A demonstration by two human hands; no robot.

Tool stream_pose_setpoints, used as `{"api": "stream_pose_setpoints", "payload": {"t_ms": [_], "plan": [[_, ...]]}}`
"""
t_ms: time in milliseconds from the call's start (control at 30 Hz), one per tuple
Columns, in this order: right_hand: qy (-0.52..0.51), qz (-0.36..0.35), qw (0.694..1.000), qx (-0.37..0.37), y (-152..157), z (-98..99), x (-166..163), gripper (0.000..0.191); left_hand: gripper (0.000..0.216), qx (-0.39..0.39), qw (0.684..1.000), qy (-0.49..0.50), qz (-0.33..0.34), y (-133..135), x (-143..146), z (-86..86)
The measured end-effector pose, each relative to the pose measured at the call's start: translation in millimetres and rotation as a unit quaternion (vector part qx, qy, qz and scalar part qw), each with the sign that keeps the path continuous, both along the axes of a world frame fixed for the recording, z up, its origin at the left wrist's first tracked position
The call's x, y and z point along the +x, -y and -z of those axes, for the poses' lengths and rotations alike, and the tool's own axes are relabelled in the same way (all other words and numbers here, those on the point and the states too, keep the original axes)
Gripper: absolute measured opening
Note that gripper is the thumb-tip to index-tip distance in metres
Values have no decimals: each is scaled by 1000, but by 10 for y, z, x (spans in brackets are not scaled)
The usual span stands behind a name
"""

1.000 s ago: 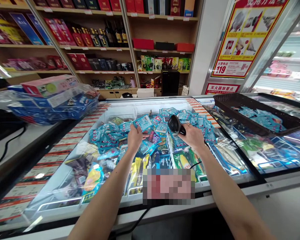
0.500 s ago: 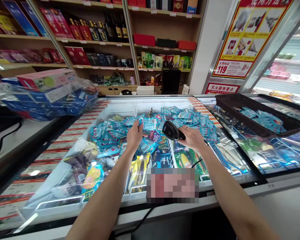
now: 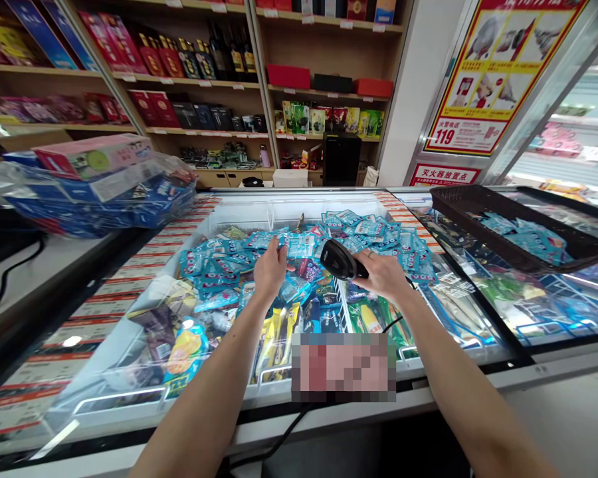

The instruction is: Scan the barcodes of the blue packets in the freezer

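While your left hand (image 3: 272,271) pinches thumb against fingers, a blue packet (image 3: 301,245) is caught at its left end, the rest sticking out to the right of your grip. Your right hand (image 3: 383,273) is wrapped around the handle of a black scanner (image 3: 337,259), whose head points toward the packet, just beside its lower right corner in view. Whether the packet touches the heap beneath it, you can't quite tell from this angle.

Below both hands is a freezer (image 3: 234,216) with a clear top. More blue packets lie in a left pile (image 3: 219,269) and a right pile (image 3: 408,249), either side of what you hold. Through the top you see yellow wrappers (image 3: 285,332) and wire dividers (image 3: 342,309). Farther right, a dark tray (image 3: 451,204) holds further blue packets; on your left sits a bagged stack (image 3: 154,199) with a pink box (image 3: 99,156) on it. Shelves (image 3: 323,45) of boxes and bottles line the back, and a red and yellow poster (image 3: 503,73) stands to their right.

A pixelated patch (image 3: 343,367) covers something at the freezer's near edge. Your fingers hide the packet's left end, the poster is cut off at the top, and its small print is too fine to read.
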State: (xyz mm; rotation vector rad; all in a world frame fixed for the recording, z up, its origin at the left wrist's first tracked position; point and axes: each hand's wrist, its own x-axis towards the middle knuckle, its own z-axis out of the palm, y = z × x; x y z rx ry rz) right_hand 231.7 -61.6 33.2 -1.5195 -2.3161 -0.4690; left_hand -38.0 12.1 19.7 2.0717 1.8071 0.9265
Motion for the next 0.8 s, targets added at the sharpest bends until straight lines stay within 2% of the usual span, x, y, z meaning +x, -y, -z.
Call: {"api": "stream_pose_setpoints", "payload": {"t_ms": [400,600,700,800], "plan": [[-2,-16,1000,0,11,-10,-16,39,42,5,1000,0,0,-1,-4,27],[-11,-14,1000,5,10,-10,-6,40,45,6,1000,-10,-9,27,16,-17],[-24,7,1000,15,5,-16,30,38,45,21,999,-40,-22,48,36,-63],[-34,37,998,22,-4,-17,75,36,43,61,991,-104,-63,58,46,-95]]}}
